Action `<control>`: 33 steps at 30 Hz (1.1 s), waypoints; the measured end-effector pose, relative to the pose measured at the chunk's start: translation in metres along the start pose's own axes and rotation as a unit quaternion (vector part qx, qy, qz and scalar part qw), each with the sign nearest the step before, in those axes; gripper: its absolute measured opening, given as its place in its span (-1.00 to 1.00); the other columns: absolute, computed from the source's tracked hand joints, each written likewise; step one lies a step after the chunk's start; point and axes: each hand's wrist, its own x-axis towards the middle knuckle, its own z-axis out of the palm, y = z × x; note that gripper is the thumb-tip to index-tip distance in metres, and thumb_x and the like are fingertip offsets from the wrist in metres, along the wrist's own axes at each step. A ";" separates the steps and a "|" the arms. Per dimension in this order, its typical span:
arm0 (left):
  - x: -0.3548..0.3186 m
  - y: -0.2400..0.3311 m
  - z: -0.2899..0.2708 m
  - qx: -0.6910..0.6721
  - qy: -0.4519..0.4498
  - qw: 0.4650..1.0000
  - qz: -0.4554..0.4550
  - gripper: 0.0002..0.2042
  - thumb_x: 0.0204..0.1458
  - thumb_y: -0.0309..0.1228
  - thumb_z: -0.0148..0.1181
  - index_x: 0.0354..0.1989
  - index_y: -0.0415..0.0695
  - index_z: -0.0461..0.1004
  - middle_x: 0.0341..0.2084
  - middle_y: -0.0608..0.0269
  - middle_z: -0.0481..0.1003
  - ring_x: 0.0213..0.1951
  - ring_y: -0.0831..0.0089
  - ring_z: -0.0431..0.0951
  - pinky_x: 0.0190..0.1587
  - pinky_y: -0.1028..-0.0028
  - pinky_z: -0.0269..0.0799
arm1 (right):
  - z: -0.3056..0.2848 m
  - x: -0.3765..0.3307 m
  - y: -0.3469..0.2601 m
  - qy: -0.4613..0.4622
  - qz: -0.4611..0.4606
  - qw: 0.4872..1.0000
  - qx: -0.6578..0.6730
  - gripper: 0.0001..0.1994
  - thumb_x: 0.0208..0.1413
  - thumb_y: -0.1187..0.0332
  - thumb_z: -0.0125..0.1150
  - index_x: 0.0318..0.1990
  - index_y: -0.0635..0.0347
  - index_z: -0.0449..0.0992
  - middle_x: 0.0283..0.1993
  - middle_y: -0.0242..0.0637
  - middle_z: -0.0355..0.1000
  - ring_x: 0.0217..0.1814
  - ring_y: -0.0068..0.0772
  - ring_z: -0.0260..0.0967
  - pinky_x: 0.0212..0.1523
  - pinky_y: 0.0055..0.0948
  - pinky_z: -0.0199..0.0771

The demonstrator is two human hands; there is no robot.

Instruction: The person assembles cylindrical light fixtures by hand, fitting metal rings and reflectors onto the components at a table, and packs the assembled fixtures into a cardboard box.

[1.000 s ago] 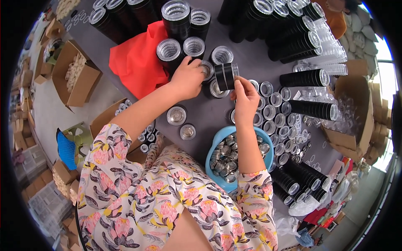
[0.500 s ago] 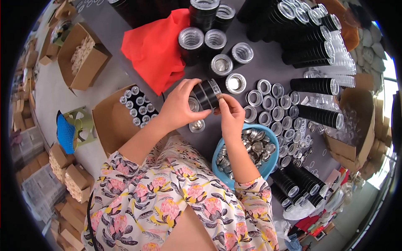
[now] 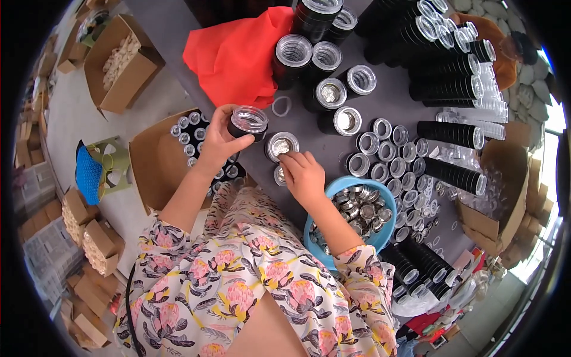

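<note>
My left hand (image 3: 215, 141) is closed around a short black cup (image 3: 247, 132) with a clear rim, its mouth tilted up toward me. My right hand (image 3: 307, 179) reaches down to the table, fingertips pinched together against the near edge of a round clear-rimmed piece (image 3: 281, 144) with a silvery inside. What those fingers hold, if anything, is hidden. Partly covered by the hand, a smaller silvery round piece (image 3: 279, 175) lies just below. A thin clear ring (image 3: 281, 106) rests on the table near the red cloth (image 3: 238, 59).
Stacked black cups (image 3: 292, 56) with clear rims stand beyond my hands. Loose clear rings (image 3: 386, 150) spread to the right. A blue basin (image 3: 389, 229) of small metal pieces sits by my right forearm. Cardboard boxes (image 3: 156, 156) flank the table, one holding clear-topped black pieces.
Both hands were together on a black ringed stack. My left hand has moved left with a cup turned mouth-up; my right hand has come away, down and left to the round piece.
</note>
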 end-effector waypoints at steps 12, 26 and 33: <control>-0.010 -0.013 0.022 0.137 -0.079 0.986 0.049 -0.24 -0.35 -0.53 0.33 0.15 -0.24 0.12 0.01 0.17 0.27 0.10 0.41 0.27 0.18 0.44 0.10 | -0.025 -0.023 -0.003 0.008 0.195 0.972 0.129 -0.70 -0.07 0.49 0.18 -0.11 0.09 0.49 -0.14 -0.27 0.39 -0.48 -0.49 0.35 -0.42 -0.56 0.39; -0.044 -0.005 0.074 -0.464 -0.112 0.772 -0.419 -0.48 0.16 0.05 -0.29 -0.23 -0.18 0.42 -0.22 0.13 0.48 -0.24 0.12 0.51 -0.13 0.19 0.45 | -0.044 -0.012 -0.023 0.090 0.319 0.801 0.499 -0.62 0.12 0.48 0.02 0.11 0.29 0.30 -0.05 -0.29 0.38 -0.12 -0.52 0.32 -0.10 -0.55 0.32; -0.012 0.006 0.028 0.042 -0.063 0.970 -0.231 -0.74 0.15 -0.23 -0.06 -0.26 -0.18 0.44 -0.43 0.17 0.52 -0.65 0.60 0.43 -0.62 0.69 0.24 | -0.028 -0.016 0.028 0.032 0.394 0.867 0.302 -0.72 0.15 0.44 -0.05 0.01 0.26 0.40 -0.30 -0.34 0.46 -0.47 -0.70 0.27 -0.45 -0.66 0.28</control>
